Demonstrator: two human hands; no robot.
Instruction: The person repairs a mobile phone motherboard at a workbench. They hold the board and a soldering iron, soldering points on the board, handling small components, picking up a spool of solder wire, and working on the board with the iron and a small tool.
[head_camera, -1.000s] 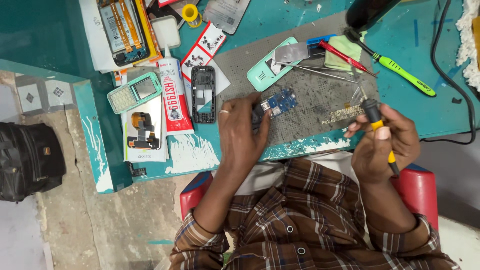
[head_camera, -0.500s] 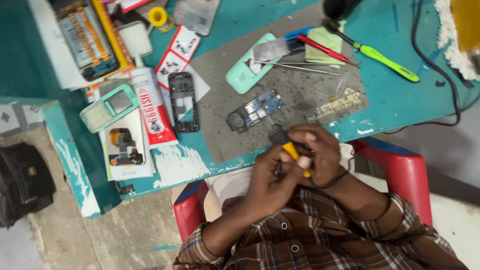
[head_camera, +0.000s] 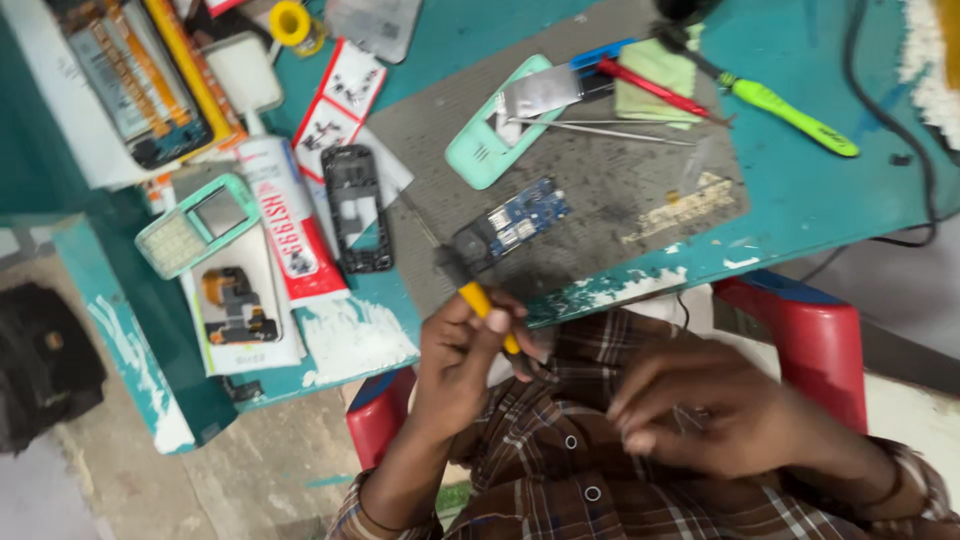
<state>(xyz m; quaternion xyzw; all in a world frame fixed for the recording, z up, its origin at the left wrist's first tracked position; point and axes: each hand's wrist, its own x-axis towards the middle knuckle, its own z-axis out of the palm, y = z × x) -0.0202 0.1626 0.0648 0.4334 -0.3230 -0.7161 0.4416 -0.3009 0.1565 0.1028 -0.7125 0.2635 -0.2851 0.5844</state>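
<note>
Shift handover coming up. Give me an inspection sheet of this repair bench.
Surface: teal table, paint chipped, grey mat on it.
Job's things: blue circuit board on the mat; yellow-handled screwdriver.
Clutter: black phone frame, mint phone shell, glue tube, tweezers, green screwdriver.
Hands: left hand grips the yellow-handled screwdriver; right hand at the lap, contents unclear.
Cables: black cable at right.
Surroundings: red chair, black bag on floor.

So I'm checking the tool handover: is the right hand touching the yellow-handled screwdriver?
Apart. The head view shows the left hand gripping the yellow-handled screwdriver, while the right hand sits over the checked shirt, with shirt showing between them.
</note>
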